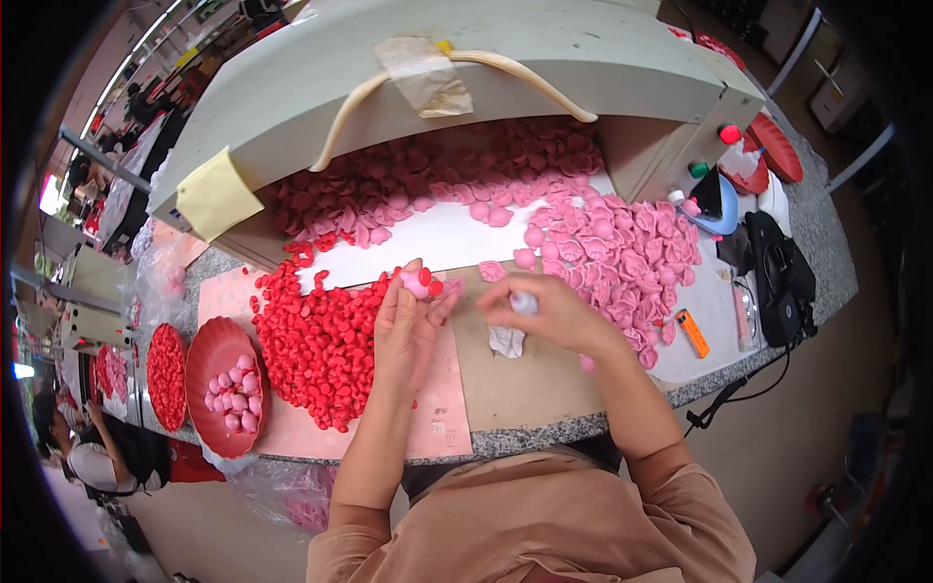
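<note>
My left hand (397,325) is raised over the front of the bench, fingers closed on a small pink round piece (416,285) with red bits at its side. In my right hand (562,313), a little to the right, is a small whitish bottle (524,303), its end pointing toward me. The two hands are apart. Left of them spreads a heap of small red pieces (321,355) on a pink sheet (432,408). On the right lies a heap of pink shell-like pieces (622,248). A crumpled white tissue (505,341) rests below my right hand.
A grey box-like housing (321,68) arches over more pink pieces at the back. Left stand a red scalloped bowl (216,428) of pink balls and a red dish (166,379). Right are an orange lighter (693,333), a black bag (780,277) and a blue dish (714,223).
</note>
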A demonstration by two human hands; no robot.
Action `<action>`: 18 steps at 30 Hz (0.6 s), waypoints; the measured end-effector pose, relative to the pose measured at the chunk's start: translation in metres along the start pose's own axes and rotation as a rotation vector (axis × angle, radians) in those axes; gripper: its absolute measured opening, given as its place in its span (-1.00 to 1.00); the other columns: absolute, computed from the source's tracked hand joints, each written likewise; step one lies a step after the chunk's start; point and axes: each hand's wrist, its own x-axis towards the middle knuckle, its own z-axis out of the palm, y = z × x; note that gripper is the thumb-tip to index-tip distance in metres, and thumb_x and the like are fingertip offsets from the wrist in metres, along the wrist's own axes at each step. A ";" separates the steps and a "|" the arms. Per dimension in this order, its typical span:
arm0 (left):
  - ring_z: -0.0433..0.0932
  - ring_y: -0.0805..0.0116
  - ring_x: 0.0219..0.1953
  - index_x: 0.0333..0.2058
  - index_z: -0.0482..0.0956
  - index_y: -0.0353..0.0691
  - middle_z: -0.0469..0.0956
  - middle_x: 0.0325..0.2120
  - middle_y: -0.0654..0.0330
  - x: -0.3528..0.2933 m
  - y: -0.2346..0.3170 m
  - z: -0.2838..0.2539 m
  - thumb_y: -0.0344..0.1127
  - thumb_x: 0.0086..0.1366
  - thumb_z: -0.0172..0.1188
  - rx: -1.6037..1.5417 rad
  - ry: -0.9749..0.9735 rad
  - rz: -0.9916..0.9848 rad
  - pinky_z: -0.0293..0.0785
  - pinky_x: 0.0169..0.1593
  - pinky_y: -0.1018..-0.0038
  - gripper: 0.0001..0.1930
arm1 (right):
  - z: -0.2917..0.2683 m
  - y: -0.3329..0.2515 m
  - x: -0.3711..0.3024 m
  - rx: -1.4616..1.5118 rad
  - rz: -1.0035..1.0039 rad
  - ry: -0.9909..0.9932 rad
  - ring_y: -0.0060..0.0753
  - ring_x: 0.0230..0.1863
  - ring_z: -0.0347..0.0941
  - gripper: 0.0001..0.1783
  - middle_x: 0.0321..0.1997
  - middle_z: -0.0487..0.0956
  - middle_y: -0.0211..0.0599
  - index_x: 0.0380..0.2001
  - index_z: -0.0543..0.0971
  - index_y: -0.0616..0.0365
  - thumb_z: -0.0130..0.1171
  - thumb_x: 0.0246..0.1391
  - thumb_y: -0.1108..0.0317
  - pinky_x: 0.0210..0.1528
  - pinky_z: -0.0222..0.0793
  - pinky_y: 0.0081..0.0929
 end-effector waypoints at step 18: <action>0.44 0.34 -0.01 0.04 0.33 -0.26 0.42 -0.03 0.10 -0.007 -0.005 0.002 -0.46 0.28 0.06 0.080 -0.101 -0.035 0.41 0.08 0.40 -0.65 | 0.030 -0.012 0.005 0.084 -0.048 0.279 -0.48 -0.01 0.35 -0.68 -0.13 0.44 -0.35 -0.15 0.52 0.17 0.26 -0.05 0.45 0.04 0.27 -0.48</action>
